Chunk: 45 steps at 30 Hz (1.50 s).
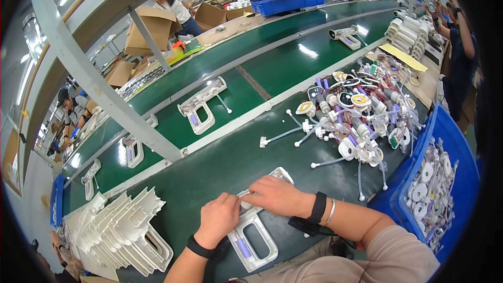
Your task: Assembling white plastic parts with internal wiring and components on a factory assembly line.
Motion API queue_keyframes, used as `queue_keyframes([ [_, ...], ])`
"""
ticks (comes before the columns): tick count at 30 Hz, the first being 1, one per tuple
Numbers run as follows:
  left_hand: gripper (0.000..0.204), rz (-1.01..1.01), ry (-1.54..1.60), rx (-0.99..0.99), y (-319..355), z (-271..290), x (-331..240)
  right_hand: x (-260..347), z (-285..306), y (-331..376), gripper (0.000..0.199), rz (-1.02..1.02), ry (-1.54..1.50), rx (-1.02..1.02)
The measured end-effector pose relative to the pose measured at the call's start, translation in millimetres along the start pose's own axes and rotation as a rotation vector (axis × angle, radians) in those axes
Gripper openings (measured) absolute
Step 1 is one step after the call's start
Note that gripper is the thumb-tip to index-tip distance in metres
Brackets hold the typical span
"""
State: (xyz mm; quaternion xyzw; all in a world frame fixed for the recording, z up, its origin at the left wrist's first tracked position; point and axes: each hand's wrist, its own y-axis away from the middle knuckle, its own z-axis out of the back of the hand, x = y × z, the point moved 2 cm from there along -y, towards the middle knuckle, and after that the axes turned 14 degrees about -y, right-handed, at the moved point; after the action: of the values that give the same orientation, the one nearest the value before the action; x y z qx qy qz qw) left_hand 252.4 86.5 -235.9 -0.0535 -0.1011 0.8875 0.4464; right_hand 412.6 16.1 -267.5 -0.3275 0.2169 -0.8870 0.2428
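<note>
On the dark green bench in front of me lies a white plastic housing half point(270, 254) with a looped handle. A purple cylindrical cell point(243, 248) sits inside the handle. My left hand point(221, 216) is closed with its fingers curled against the housing's left edge, at the neck above the handle. Across the barrel part reaches my right hand point(273, 195), its fingers pinched together beside the left fingertips. Whatever small part lies between the right fingers is hidden. The far end of the barrel shows beyond the right hand.
Stacked empty white housings point(123, 230) stand at left. A heap of wired parts with tubes point(351, 110) lies at right, beside a blue bin point(419, 178) of more parts. Beyond runs a green conveyor point(277, 68) carrying housings point(201, 106). A metal post point(105, 91) rises at left. Co-workers stand farther off.
</note>
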Motion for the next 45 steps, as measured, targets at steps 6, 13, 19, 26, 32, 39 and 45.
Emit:
queue_keyframes([
  [6, 0.010, 0.051, 0.076, 0.035, -5, -2, 7, 11, 5, -15, 0.021, 0.098, 0.280, 0.119],
  [13, 0.010, 0.024, 0.094, 0.040, -3, -1, 5, -4, 5, -6, 0.029, 0.103, -0.003, 0.169],
  [19, 0.011, -0.128, -0.053, 0.045, 0, -14, 7, -12, 1, -5, 0.030, -0.168, -0.344, 0.241],
  [26, 0.013, -0.101, 0.154, 0.090, -8, -9, 15, -25, 1, -3, 0.030, -0.303, -0.564, 0.226],
  [32, 0.016, -0.062, 0.420, 0.288, -15, -6, 30, -25, 5, -4, 0.029, -0.256, -0.586, 0.176],
  [39, 0.020, -0.056, 0.526, 0.526, -5, 5, 31, -19, 2, 4, 0.029, -0.305, -0.579, 0.146],
  [45, 0.039, -0.103, 0.622, 0.589, 1, 4, 40, -24, 3, 2, 0.027, -0.325, -0.583, 0.082],
])
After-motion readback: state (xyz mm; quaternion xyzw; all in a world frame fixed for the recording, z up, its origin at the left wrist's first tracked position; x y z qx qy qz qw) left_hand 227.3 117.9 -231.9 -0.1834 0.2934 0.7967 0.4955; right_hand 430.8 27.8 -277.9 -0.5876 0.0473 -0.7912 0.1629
